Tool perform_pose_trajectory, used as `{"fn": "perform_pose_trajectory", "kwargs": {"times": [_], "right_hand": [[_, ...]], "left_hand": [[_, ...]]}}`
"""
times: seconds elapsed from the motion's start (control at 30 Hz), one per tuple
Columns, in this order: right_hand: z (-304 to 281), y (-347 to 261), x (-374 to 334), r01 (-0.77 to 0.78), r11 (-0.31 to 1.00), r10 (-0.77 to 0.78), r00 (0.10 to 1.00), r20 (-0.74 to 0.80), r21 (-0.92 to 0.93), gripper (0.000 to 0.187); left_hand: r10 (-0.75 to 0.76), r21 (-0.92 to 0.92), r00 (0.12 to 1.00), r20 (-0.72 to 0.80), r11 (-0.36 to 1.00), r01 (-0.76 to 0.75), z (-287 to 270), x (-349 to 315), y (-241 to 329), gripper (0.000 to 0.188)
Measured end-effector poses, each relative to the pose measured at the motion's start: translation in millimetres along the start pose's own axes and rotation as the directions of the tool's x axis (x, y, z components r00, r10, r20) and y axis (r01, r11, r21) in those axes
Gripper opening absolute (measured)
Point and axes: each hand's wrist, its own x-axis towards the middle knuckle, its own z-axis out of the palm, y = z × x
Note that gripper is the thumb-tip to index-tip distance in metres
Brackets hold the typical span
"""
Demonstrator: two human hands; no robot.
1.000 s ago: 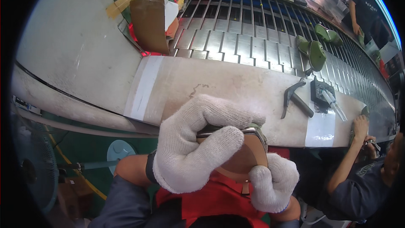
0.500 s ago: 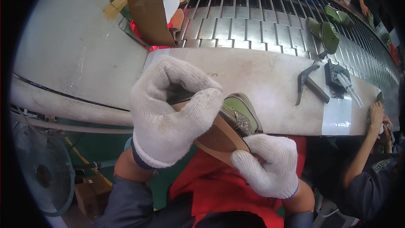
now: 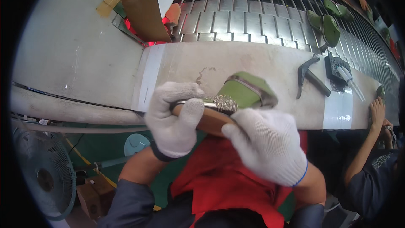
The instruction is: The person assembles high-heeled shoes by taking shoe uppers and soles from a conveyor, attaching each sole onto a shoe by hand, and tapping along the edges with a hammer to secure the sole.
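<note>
Between my two hands, at the near edge of the bench, is a shoe with a brown sole (image 3: 213,122) turned toward me. A glittery band (image 3: 226,103) runs along its far side, and a green shoe last (image 3: 240,90) rises behind it, slightly blurred. My left hand (image 3: 176,118), in a white knit glove, pinches the shoe's left end between thumb and fingers. Gloved likewise, my right hand (image 3: 270,143) is closed on the right end, its thumb on the sole; the glove hides that end.
A hammer-like tool (image 3: 313,80) lies right on the bench (image 3: 181,63), beside a black block (image 3: 334,69) with white sticks (image 3: 351,84). Green lasts (image 3: 330,31) rest on the metal slat conveyor (image 3: 236,21). Another person's hand (image 3: 377,109) is far right; a fan (image 3: 44,177) stands lower left.
Both hands have tilted the shoe, so its sole looks narrower and more level. The green last shows more above it. My left hand has come lower.
</note>
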Motion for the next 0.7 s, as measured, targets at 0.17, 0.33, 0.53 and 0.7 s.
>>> {"fn": "perform_pose_trajectory", "kwargs": {"times": [0.17, 0.33, 0.53, 0.7], "right_hand": [[13.3, 52.6, -14.1, -0.011, 0.966, 0.05, 0.988, 0.145, -0.26, 0.021], [4.3, 68.2, -28.0, 0.034, 0.957, -0.045, 0.999, -0.03, -0.287, 0.022], [7.1, 78.5, -24.0, 0.098, 0.955, -0.089, 0.995, 0.046, -0.279, 0.018], [5.8, 78.4, -25.5, 0.088, 0.952, -0.085, 0.996, 0.022, -0.294, 0.019]], "left_hand": [[0.081, 0.184, 0.924, 0.374, 0.97, -0.159, 6.2, -28.4, -53.0, 0.049], [0.137, 0.184, 0.84, 0.525, 0.945, -0.269, 12.1, -8.4, -45.9, 0.055], [0.166, 0.226, 0.83, 0.532, 0.917, -0.328, 16.7, -5.3, -44.9, 0.052], [0.2, 0.249, 0.824, 0.53, 0.893, -0.376, 22.5, -3.0, -41.2, 0.048]]}}
